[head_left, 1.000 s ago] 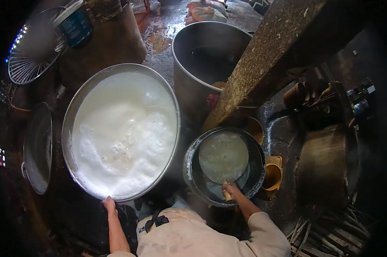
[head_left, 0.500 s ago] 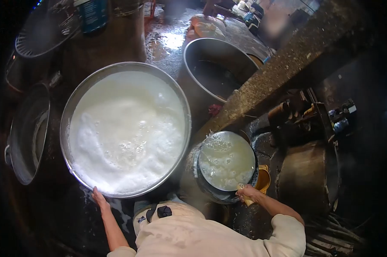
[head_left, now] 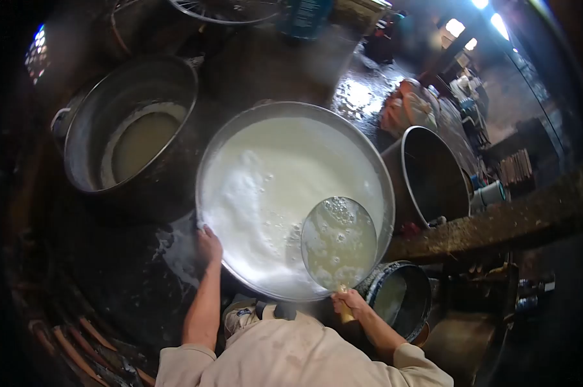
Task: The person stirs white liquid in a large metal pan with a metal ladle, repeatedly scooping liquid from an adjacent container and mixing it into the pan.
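A wide, round metal basin (head_left: pixel 204 155) in front of me holds white, milky liquid with foam along its left and near sides. My left hand (head_left: pixel 209 245) grips the basin's rim at the lower left. In my right hand (head_left: pixel 349 301) is the short, pale handle of a large, round ladle (head_left: pixel 340 248). Cloudy, bubbly liquid fills the ladle, which is over the basin's near right part and covers some of the milky surface. Just right of that hand stands a dark bucket (head_left: pixel 427 290) with cloudy liquid inside.
A deep metal pot (head_left: pixel 191 97) with some liquid stands at left. Another tall metal pot (head_left: pixel 404 168) is at right, beside a rough beam (head_left: pixel 491 229). Sticks (head_left: pixel 78 348) lie at lower left. A blue container (head_left: pixel 307 19) is at the back. The floor looks wet.
My right hand has carried the full ladle from above the bucket leftward over the basin. The view has turned, and my left hand stays at the basin's rim.
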A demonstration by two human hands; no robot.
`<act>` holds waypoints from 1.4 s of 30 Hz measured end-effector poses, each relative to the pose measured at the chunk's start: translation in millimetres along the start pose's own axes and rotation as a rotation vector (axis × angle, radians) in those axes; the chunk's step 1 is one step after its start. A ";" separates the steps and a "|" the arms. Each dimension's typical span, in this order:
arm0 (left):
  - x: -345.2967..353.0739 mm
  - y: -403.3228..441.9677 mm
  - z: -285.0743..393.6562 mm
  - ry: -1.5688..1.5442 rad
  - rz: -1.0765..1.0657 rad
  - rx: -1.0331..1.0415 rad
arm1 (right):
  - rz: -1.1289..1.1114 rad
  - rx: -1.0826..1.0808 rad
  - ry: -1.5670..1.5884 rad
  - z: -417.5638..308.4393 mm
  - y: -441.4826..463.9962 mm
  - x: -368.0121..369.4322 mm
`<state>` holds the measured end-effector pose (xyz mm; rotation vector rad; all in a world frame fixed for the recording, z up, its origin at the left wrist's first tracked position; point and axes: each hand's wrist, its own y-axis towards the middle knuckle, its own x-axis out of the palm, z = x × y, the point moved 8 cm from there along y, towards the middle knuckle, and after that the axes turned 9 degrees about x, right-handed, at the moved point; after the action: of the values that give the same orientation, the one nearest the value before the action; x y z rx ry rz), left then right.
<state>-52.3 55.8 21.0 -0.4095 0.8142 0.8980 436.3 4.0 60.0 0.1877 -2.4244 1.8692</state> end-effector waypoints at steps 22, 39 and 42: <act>-17.4 -3.4 18.8 -0.050 -0.099 -0.047 | -0.101 -0.080 0.107 -72.7 162.0 199.1; -10.8 -3.2 11.6 -0.083 -0.006 -0.001 | 0.123 -0.225 0.056 -93.4 100.6 18.1; -10.3 -0.8 11.4 -0.057 0.022 0.025 | 0.325 -0.350 -0.030 -101.2 85.6 -35.4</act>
<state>-50.2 57.0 36.2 -0.3525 0.7781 0.9156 457.6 125.1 -0.8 -0.2130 -2.8924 1.5055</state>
